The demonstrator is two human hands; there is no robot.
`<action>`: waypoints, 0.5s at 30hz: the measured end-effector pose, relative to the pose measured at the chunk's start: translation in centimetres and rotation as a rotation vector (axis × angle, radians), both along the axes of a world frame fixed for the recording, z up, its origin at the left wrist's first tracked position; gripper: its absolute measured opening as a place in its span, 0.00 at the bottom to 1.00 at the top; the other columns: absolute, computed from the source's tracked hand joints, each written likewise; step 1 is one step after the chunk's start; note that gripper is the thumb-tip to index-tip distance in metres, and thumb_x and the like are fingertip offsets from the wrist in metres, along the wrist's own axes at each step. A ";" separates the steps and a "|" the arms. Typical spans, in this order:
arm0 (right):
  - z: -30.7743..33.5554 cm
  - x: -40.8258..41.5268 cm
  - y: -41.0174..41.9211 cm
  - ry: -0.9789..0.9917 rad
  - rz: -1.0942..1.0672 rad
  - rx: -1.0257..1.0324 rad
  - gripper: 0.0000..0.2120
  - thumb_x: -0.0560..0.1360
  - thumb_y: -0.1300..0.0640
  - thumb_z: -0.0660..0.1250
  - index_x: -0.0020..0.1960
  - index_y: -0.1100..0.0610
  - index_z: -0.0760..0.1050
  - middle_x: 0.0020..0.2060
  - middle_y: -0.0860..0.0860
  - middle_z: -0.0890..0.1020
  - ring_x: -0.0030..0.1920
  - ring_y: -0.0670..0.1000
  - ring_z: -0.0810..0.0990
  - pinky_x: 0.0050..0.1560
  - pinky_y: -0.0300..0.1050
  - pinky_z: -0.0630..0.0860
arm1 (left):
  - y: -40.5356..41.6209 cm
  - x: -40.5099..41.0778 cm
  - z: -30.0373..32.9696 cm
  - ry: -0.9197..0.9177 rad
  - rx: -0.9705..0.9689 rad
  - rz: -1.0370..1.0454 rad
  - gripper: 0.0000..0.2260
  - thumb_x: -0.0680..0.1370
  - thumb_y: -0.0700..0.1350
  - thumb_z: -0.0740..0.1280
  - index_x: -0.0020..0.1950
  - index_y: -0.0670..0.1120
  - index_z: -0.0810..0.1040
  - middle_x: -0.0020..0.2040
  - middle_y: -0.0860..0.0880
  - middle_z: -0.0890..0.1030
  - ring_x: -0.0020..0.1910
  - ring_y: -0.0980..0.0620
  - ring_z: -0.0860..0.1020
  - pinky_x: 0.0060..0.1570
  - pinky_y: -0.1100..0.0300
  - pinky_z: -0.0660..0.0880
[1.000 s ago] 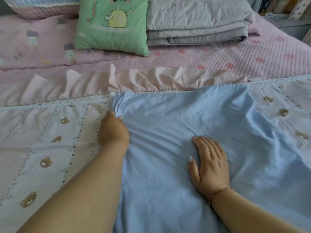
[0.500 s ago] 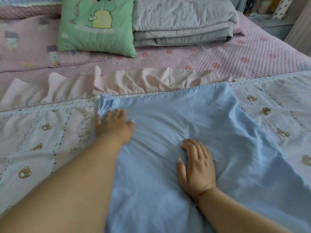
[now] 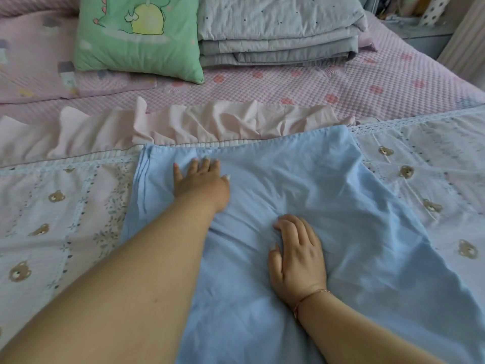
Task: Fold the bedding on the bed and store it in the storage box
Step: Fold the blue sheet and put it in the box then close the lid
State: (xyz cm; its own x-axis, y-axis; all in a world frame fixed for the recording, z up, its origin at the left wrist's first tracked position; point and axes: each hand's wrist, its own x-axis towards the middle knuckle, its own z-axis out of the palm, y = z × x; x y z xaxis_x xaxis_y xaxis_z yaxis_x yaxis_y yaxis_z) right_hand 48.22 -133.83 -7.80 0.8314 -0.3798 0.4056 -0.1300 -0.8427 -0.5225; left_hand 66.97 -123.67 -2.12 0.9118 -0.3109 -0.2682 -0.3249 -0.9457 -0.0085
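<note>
A bedding piece with a bear print and a pink ruffle lies spread across the bed. Its plain blue underside is folded over the middle, the corner reaching the lace edge. My left hand presses flat on the blue fabric near that upper left corner, fingers straight. My right hand rests palm down on the blue fabric lower and to the right, fingers slightly bent. No storage box is in view.
A green dinosaur cushion and a stack of folded grey quilts sit at the back on the pink checked sheet. Furniture stands off the bed's far right edge.
My left hand released the blue corner it pinched, opened flat and slid right onto the blue fabric. My right hand drew its fingers in slightly and stayed in place.
</note>
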 end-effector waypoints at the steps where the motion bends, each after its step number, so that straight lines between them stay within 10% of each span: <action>1: 0.1 0.0 0.1 0.021 -0.002 -0.003 0.17 0.66 0.54 0.57 0.50 0.60 0.75 0.52 0.55 0.78 0.55 0.55 0.72 0.59 0.46 0.66 | -0.4 -1.2 0.6 -0.031 -0.045 -0.004 0.26 0.83 0.57 0.44 0.80 0.52 0.44 0.80 0.52 0.43 0.78 0.50 0.40 0.74 0.41 0.36; 7: 0.6 0.2 0.0 0.197 0.016 -0.033 0.24 0.67 0.51 0.56 0.58 0.61 0.76 0.57 0.56 0.79 0.59 0.59 0.76 0.63 0.49 0.67 | 6.1 -13.3 -3.7 -0.262 -0.179 -0.084 0.32 0.77 0.64 0.48 0.77 0.50 0.61 0.76 0.44 0.63 0.76 0.45 0.59 0.73 0.43 0.49; 15: 3.7 2.6 -3.2 0.315 0.350 0.015 0.26 0.71 0.48 0.53 0.64 0.57 0.74 0.65 0.52 0.74 0.66 0.53 0.71 0.68 0.42 0.61 | 7.1 -12.4 -5.7 -0.361 -0.284 0.210 0.39 0.74 0.61 0.51 0.76 0.34 0.56 0.75 0.35 0.61 0.74 0.39 0.61 0.74 0.47 0.55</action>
